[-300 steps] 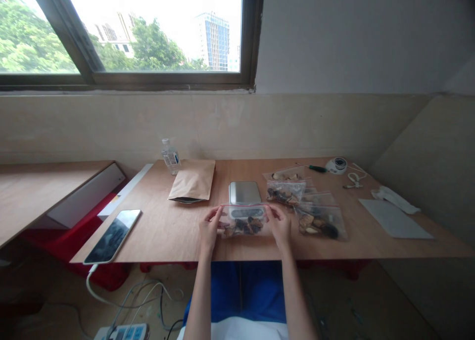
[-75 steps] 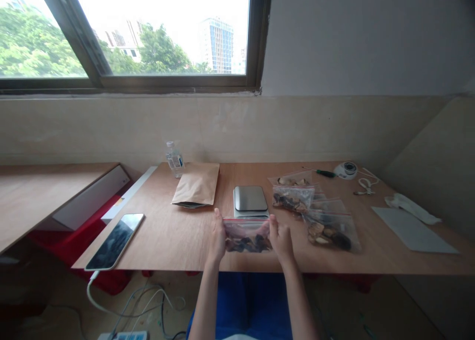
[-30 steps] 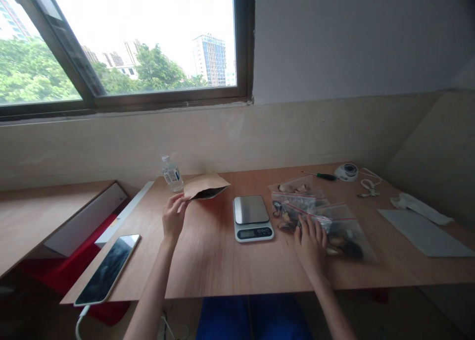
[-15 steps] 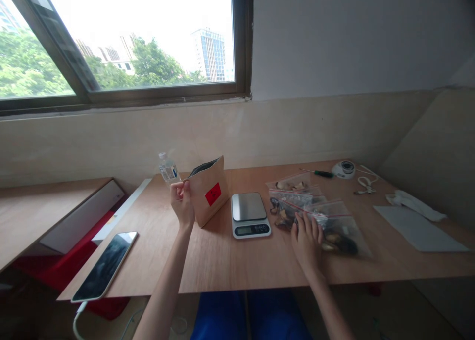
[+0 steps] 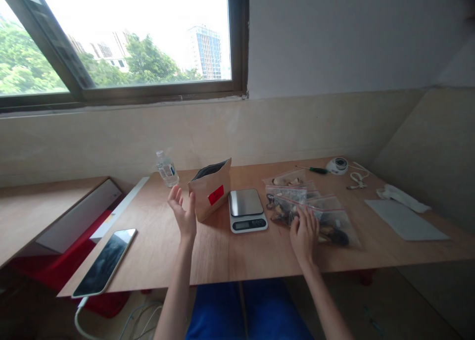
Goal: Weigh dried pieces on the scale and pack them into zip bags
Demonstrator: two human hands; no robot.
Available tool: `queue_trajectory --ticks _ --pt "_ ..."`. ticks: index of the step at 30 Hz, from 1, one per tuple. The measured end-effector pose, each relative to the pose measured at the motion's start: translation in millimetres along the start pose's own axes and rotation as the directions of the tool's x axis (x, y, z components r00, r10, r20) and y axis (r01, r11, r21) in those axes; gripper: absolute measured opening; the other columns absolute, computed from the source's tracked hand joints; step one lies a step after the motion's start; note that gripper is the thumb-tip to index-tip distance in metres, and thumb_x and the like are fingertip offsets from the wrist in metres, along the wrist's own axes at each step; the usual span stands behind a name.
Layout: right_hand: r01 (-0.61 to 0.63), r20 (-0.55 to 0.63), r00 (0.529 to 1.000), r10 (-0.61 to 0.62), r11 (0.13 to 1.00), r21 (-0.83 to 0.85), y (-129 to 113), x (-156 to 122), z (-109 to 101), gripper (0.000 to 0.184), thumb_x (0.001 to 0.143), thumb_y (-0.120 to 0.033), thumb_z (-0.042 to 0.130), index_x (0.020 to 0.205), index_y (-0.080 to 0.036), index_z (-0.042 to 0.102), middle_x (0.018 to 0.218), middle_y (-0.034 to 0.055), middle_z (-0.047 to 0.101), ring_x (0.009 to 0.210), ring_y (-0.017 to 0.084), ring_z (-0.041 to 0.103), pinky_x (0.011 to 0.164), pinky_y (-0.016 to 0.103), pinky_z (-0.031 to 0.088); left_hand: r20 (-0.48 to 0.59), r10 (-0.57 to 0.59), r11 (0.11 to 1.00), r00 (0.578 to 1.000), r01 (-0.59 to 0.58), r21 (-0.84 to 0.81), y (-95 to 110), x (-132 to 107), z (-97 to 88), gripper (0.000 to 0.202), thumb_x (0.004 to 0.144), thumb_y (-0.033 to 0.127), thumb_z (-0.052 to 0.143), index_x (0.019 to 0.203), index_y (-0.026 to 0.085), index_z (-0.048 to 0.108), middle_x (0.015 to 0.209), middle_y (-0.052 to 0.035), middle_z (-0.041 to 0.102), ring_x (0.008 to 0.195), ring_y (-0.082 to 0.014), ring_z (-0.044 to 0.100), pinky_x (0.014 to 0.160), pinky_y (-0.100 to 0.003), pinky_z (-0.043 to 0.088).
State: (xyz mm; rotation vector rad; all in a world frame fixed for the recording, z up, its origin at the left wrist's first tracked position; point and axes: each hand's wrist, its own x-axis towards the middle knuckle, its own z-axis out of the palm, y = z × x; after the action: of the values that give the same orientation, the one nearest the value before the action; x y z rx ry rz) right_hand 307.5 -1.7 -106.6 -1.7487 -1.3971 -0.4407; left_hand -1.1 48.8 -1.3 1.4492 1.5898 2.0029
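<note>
A brown kraft paper pouch (image 5: 205, 201) with a red label stands upright on the table, its dark-lined mouth spread apart. Just left of it, my left hand (image 5: 184, 214) is raised and open, fingers apart, holding nothing. My right hand (image 5: 306, 233) rests on clear zip bags (image 5: 343, 216) with red seal strips, its fingers lying over them and its thumb apart. Dark and tan dried pieces, perhaps mushrooms, show inside these bags. Between pouch and bags sits a white kitchen scale (image 5: 247, 209) with a steel plate; nothing lies on the plate.
A water bottle (image 5: 166, 169) stands behind my left hand. A phone (image 5: 106, 263) on a cable lies at the left edge. At the back right are a screwdriver (image 5: 317, 170), a white dome camera (image 5: 337, 166) with its cable, a white cloth (image 5: 403, 197) and a white sheet (image 5: 404, 221).
My left hand has let go of the pouch and opened beside it. The pouch now stands by itself with a wider mouth. My right hand stays over the zip bags.
</note>
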Motion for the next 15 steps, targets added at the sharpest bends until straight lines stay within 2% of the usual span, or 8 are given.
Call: queue_trajectory --ticks 2,4,5,6,8,11,15 --pt "-0.004 -0.038 0.999 0.005 0.999 0.044 -2.6 1.5 -3.7 0.039 0.089 -0.02 0.031 0.122 -0.012 0.051 0.132 0.0162 0.048 0.129 0.028 0.034 0.102 0.051 0.03 -0.13 -0.078 0.997 0.988 0.079 0.0 -3.8 -22.2 -1.7 0.044 0.084 0.039 0.05 0.122 0.023 0.033 0.132 -0.0121 0.04 0.119 -0.0203 0.046 0.095 -0.035 0.041" --pt "-0.018 -0.064 0.998 0.023 0.997 0.08 -3.9 2.4 -5.8 0.038 0.088 -0.018 0.032 0.118 -0.011 0.053 0.131 0.0178 0.048 0.128 0.028 0.035 0.101 0.051 0.032 -0.268 -0.224 0.973 0.937 0.229 -0.015 -12.0 -46.0 -1.6 0.037 0.085 0.041 0.047 0.113 0.021 0.035 0.122 -0.0121 0.045 0.105 -0.0183 0.054 0.085 -0.033 0.046" --pt "-0.029 -0.072 0.997 0.036 0.995 0.091 -4.0 2.7 -6.3 0.037 0.087 -0.017 0.033 0.117 -0.011 0.054 0.13 0.0186 0.049 0.127 0.028 0.036 0.1 0.051 0.033 -0.3 -0.302 0.949 0.905 0.315 -0.003 -17.6 -57.0 -1.0 0.033 0.085 0.042 0.046 0.108 0.02 0.036 0.117 -0.0116 0.047 0.099 -0.0175 0.056 0.081 -0.032 0.047" --pt "-0.04 -0.078 0.996 0.047 0.994 0.098 -3.7 3.1 -6.3 0.037 0.086 -0.016 0.033 0.115 -0.01 0.055 0.128 0.0193 0.049 0.126 0.028 0.037 0.1 0.051 0.033 -0.272 -0.376 0.919 0.886 0.395 0.015 -24.0 -66.6 -0.1 0.029 0.085 0.043 0.043 0.103 0.02 0.038 0.111 -0.0104 0.05 0.093 -0.0166 0.057 0.076 -0.032 0.047" --pt "-0.056 -0.089 0.994 0.065 0.993 0.103 -2.8 4.1 -5.6 0.036 0.084 -0.014 0.034 0.111 -0.01 0.056 0.126 0.0197 0.051 0.124 0.029 0.039 0.098 0.051 0.034 -0.119 -0.477 0.873 0.871 0.485 0.05 -37.1 -80.4 1.9 0.024 0.088 0.043 0.034 0.09 0.019 0.04 0.089 -0.0055 0.055 0.072 -0.0148 0.059 0.066 -0.031 0.048" --pt "-0.058 -0.087 0.994 0.067 0.994 0.098 -1.6 5.2 -3.4 0.035 0.082 -0.012 0.034 0.109 -0.01 0.057 0.124 0.0191 0.052 0.122 0.029 0.042 0.097 0.051 0.035 -0.018 -0.499 0.864 0.867 0.499 0.07 -51.5 -87.7 4.9 0.03 0.09 0.042 0.025 0.078 0.02 0.041 0.069 -0.0005 0.055 0.057 -0.0144 0.057 0.06 -0.031 0.046" --pt "-0.042 -0.062 0.997 0.047 0.997 0.072 -0.9 2.1 -0.5 0.035 0.082 -0.012 0.035 0.108 -0.01 0.057 0.123 0.0183 0.053 0.12 0.027 0.043 0.098 0.048 0.034 0.047 -0.481 0.871 0.875 0.471 0.139 -55.7 -86.1 7.2 0.031 0.087 0.044 0.032 0.071 0.021 0.045 0.063 0.0008 0.056 0.057 -0.0163 0.056 0.062 -0.032 0.043"
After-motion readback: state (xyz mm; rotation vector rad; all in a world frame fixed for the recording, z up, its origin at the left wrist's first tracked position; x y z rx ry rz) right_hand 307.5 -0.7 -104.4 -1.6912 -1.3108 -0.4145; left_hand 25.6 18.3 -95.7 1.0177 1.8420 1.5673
